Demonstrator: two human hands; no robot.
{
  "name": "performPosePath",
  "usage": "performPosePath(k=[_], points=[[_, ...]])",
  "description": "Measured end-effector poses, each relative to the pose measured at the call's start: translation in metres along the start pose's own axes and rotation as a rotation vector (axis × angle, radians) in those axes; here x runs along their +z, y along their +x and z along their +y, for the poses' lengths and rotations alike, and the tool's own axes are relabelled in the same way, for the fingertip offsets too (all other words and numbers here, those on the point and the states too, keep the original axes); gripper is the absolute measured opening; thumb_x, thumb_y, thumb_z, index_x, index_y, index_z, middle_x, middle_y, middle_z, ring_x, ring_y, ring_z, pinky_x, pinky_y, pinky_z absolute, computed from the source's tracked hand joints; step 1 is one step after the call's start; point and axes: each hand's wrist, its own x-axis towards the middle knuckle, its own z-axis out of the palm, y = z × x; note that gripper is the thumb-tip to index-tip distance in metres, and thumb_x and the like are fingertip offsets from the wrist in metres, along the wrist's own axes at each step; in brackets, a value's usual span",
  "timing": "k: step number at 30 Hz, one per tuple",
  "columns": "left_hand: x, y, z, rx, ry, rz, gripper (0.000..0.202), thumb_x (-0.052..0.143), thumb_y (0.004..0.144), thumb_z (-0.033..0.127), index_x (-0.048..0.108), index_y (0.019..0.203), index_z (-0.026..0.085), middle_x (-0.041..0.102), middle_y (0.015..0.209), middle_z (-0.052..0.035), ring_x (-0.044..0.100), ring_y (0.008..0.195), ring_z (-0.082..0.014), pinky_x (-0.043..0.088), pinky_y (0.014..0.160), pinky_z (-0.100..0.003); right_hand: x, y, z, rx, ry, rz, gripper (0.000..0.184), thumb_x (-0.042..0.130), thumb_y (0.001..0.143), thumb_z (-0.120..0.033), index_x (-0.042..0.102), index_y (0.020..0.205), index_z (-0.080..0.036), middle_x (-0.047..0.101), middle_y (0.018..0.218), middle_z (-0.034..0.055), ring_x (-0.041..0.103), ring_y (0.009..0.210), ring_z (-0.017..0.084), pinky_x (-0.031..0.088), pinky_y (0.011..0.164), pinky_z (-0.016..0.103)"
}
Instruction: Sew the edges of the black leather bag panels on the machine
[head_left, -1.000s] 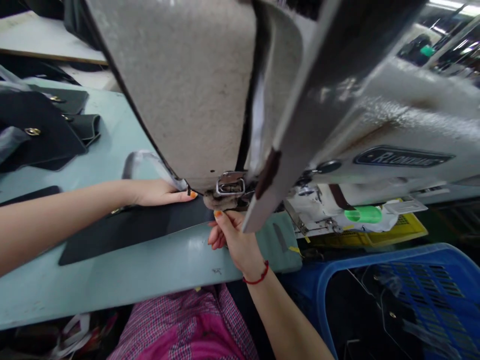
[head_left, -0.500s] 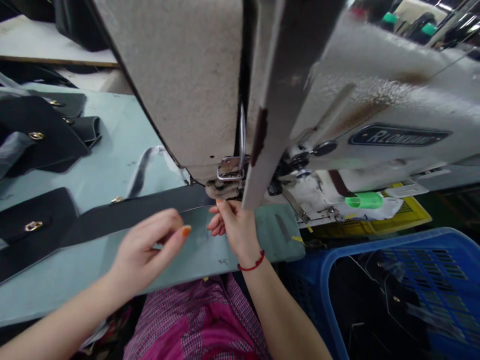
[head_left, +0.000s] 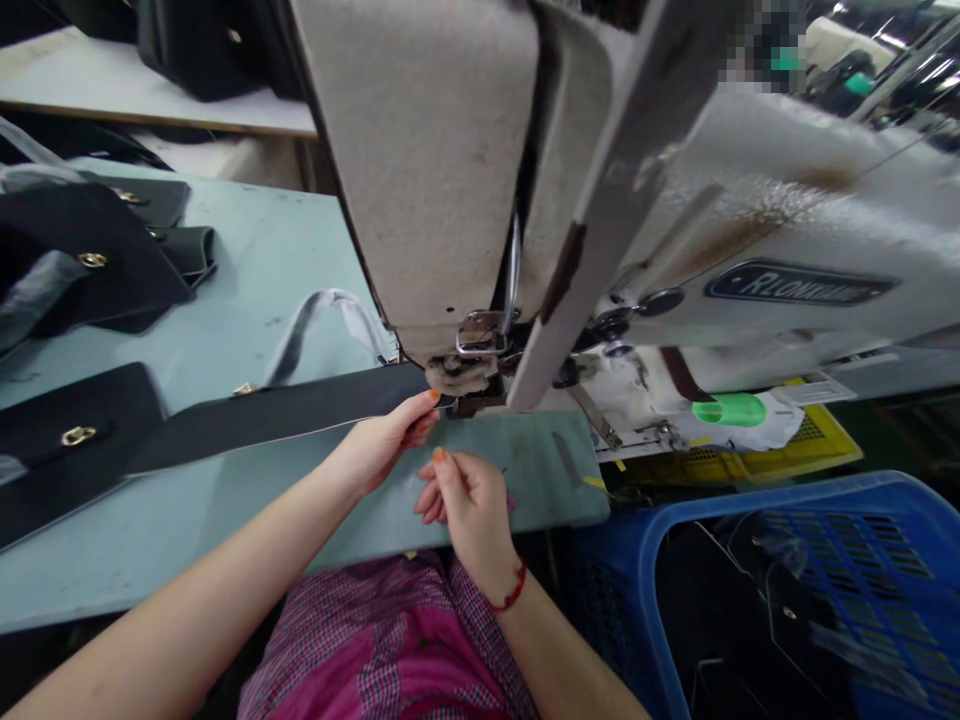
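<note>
While the left hand (head_left: 382, 440) curls its fingers against the near edge of a long black strap (head_left: 262, 420), seemingly gripping it, the right hand (head_left: 469, 500), with a red string bracelet (head_left: 511, 597) at its wrist, sits just below at 6 o'clock, thumb and forefinger pinched closed above the worktop (head_left: 255, 270). Anything held there is too small to tell. The strap lies flat on the pale blue worktop, its long axis running from 8 o'clock up towards 2 o'clock, its far end reaching under the fuzzy-wrapped presser foot (head_left: 454, 375) of an industrial sewing machine (head_left: 780, 230). A pale grey webbing loop (head_left: 322, 325) lies just beyond the strap at 11 o'clock. Black bag flaps with gold eyelets (head_left: 75, 450) lie at 9 o'clock; a blue plastic crate (head_left: 750, 510) holding dark pieces sits at 4 o'clock.
</note>
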Motion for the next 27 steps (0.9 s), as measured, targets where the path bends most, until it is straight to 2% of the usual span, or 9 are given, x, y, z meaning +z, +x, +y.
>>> performPosePath(k=[3, 6, 8, 11, 17, 24, 27], points=[[-0.003, 0.003, -0.003, 0.013, -0.049, -0.119, 0.043, 0.078, 0.063, 0.047, 0.049, 0.057, 0.017, 0.04, 0.052, 0.0053, 0.03, 0.049, -0.0068, 0.026, 0.046, -0.021, 0.002, -0.016, 0.032, -0.042, -0.199, -0.088, 0.047, 0.038, 0.101, -0.046, 0.067, 0.08, -0.016, 0.065, 0.057, 0.0014, 0.058, 0.047, 0.009, 0.043, 0.051, 0.018], [-0.006, 0.008, -0.005, 0.035, -0.054, -0.138, 0.039, 0.076, 0.067, 0.044, 0.051, 0.058, 0.016, 0.042, 0.054, 0.0043, 0.031, 0.05, -0.0072, 0.025, 0.047, -0.022, 0.001, -0.018, 0.055, -0.13, -0.423, -0.136, 0.047, 0.037, 0.101, -0.04, 0.067, 0.073, -0.017, 0.065, 0.057, 0.0018, 0.06, 0.053, 0.011, 0.043, 0.058, 0.02], [-0.007, 0.01, -0.006, 0.052, -0.055, -0.136, 0.037, 0.075, 0.069, 0.042, 0.052, 0.057, 0.016, 0.042, 0.054, 0.0038, 0.032, 0.049, -0.0072, 0.025, 0.047, -0.023, 0.0, -0.017, 0.062, -0.183, -0.523, -0.15, 0.047, 0.038, 0.1, -0.039, 0.066, 0.069, -0.018, 0.065, 0.057, 0.0024, 0.061, 0.056, 0.012, 0.042, 0.06, 0.022], [-0.006, 0.012, -0.005, 0.071, -0.041, -0.116, 0.036, 0.074, 0.07, 0.042, 0.054, 0.058, 0.015, 0.043, 0.054, 0.0036, 0.033, 0.049, -0.0073, 0.025, 0.048, -0.023, -0.001, -0.015, 0.064, -0.228, -0.601, -0.157, 0.046, 0.039, 0.1, -0.038, 0.064, 0.066, -0.02, 0.065, 0.059, 0.0031, 0.06, 0.058, 0.013, 0.04, 0.06, 0.023], [-0.003, 0.013, -0.003, 0.095, -0.047, -0.016, 0.034, 0.076, 0.064, 0.039, 0.052, 0.058, 0.016, 0.046, 0.054, 0.0026, 0.035, 0.049, -0.0076, 0.025, 0.047, -0.023, 0.0, -0.016, 0.065, -0.278, -0.707, -0.156, 0.045, 0.039, 0.1, -0.035, 0.059, 0.062, -0.02, 0.062, 0.058, 0.0028, 0.057, 0.058, 0.013, 0.034, 0.059, 0.025], [-0.001, 0.015, -0.006, 0.115, -0.118, -0.072, 0.029, 0.073, 0.069, 0.035, 0.054, 0.059, 0.016, 0.042, 0.053, 0.0041, 0.031, 0.048, -0.0064, 0.024, 0.046, -0.022, -0.001, -0.015, 0.069, -0.297, -0.746, -0.162, 0.044, 0.038, 0.1, -0.035, 0.06, 0.065, -0.02, 0.063, 0.062, 0.0037, 0.056, 0.058, 0.013, 0.033, 0.058, 0.025], [0.004, 0.013, -0.011, 0.141, -0.157, -0.021, 0.032, 0.073, 0.07, 0.038, 0.054, 0.059, 0.015, 0.043, 0.054, 0.0039, 0.031, 0.048, -0.0063, 0.025, 0.046, -0.021, -0.001, -0.015, 0.067, -0.296, -0.723, -0.161, 0.043, 0.039, 0.099, -0.033, 0.06, 0.065, -0.019, 0.062, 0.061, 0.0035, 0.056, 0.058, 0.013, 0.032, 0.058, 0.025]])
